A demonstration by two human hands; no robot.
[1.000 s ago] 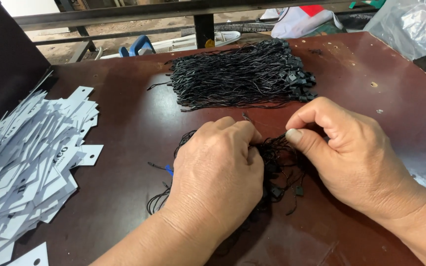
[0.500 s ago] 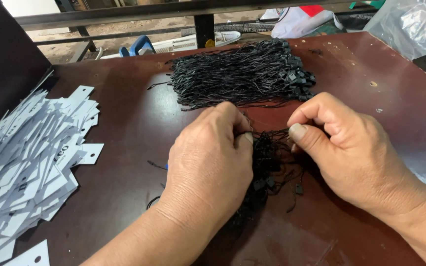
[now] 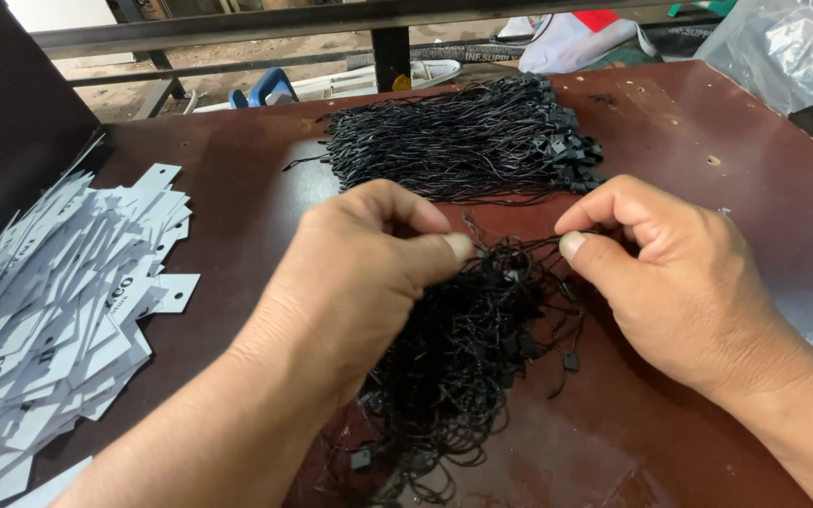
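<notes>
Between both hands' fingers (image 3: 444, 246), tangled black strings (image 3: 463, 348).

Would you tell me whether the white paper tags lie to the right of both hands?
No, the white paper tags are heaped left of the left hand, at the table's left edge.

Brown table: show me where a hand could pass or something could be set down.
Free: brown table strip between white tags and left hand; far right corner beyond right hand. Crowded: middle, with tangled cords under both hands and neat cord bundle behind.
</notes>
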